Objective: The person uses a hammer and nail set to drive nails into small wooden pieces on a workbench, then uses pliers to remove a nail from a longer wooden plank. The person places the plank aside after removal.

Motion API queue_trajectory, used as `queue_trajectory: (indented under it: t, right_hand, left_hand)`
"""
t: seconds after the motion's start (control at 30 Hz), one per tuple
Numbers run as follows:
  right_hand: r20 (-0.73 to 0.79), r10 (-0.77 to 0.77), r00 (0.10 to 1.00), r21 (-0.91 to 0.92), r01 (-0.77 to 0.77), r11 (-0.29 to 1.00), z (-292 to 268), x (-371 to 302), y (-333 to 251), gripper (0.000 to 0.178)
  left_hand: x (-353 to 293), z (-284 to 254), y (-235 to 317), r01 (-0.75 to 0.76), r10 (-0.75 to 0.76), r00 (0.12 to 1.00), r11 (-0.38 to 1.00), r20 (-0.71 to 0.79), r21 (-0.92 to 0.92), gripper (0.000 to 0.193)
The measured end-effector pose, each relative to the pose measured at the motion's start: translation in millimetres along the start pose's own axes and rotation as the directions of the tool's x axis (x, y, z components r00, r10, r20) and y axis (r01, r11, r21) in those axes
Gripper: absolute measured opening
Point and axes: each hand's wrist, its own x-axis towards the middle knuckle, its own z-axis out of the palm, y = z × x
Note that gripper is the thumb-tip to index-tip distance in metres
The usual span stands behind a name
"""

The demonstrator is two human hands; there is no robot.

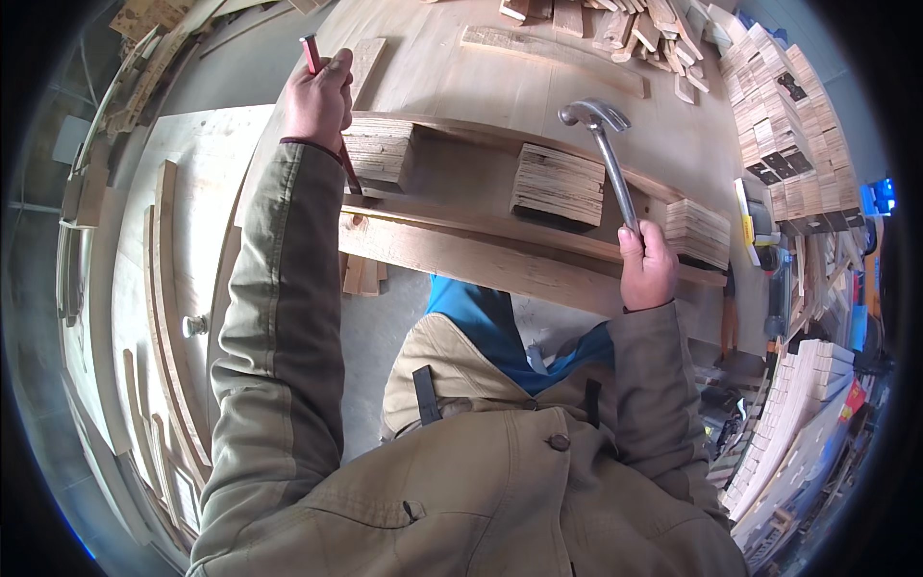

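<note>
My left hand is closed around a long, thin red metal bar. The bar's upper end sticks out above the fist, and its lower end slants down beside the left wooden block of a pallet-like frame. In my right hand is a claw hammer, gripped low on its metal handle with the head pointing away from me. Behind the handle sits a middle wooden block, and a right block is beside my right hand. A long front board runs along the near side of the blocks.
A loose board lies on the wooden tabletop beyond the frame. Offcuts are heaped at the far edge. Stacked blocks stand at far right, and long strips lean at left. My body is close to the front board.
</note>
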Motion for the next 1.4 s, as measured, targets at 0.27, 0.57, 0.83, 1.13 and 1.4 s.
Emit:
queue_trajectory:
  t: [0.27,0.57,0.83,1.13,1.4]
  right_hand:
    - [-0.052,-0.043,0.998,0.085,0.047,0.995,-6.1,-2.8,2.0,0.019]
    - [-0.17,0.063,0.983,0.213,-0.025,0.977,-88.7,-41.0,-1.0,0.017]
    - [-0.159,0.305,0.939,0.321,-0.243,0.915,-121.6,-145.3,43.2,0.018]
    - [0.034,0.628,0.777,0.475,-0.565,0.674,-129.0,-240.0,80.8,0.019]
    - [0.104,0.641,0.761,0.459,-0.608,0.648,-117.4,-254.6,94.2,0.013]
  left_hand:
    - [-18.0,32.8,-22.0,-0.243,0.208,0.967,0.925,0.147,0.291,0.029]
    - [-37.5,20.0,-28.1,-0.28,0.278,0.96,0.953,0.026,0.12,0.036]
    - [-65.3,22.1,-55.2,-0.437,0.373,0.889,0.867,0.267,0.242,0.023]
    - [-120.1,111.0,8.5,-0.312,0.343,0.917,0.935,0.203,-0.169,0.041]
    - [-136.5,193.7,36.3,-0.298,0.405,0.887,0.869,0.223,-0.396,0.047]
